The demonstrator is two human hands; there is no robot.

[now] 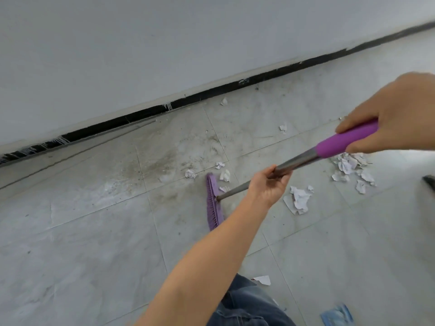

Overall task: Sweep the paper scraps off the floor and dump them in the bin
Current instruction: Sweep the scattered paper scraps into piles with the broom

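Observation:
A broom with a purple head (213, 201) and a grey metal shaft stands on the pale tiled floor. My left hand (267, 184) grips the shaft partway down. My right hand (397, 114) grips the purple handle sleeve (346, 140) at the upper end. Torn white paper scraps lie scattered: a few small ones (224, 175) just beyond the broom head, a larger crumpled piece (299, 200) to its right, a pile (350, 170) below my right hand, and single bits near the wall (224, 101). No bin is in view.
A white wall with a black skirting strip (211, 94) runs diagonally across the top. A dusty patch (164, 161) marks the tiles left of the scraps. My jeans-clad leg (244, 302), one white scrap (263, 280) and a blue item (337, 316) are at the bottom; a dark object (429, 182) at the right edge.

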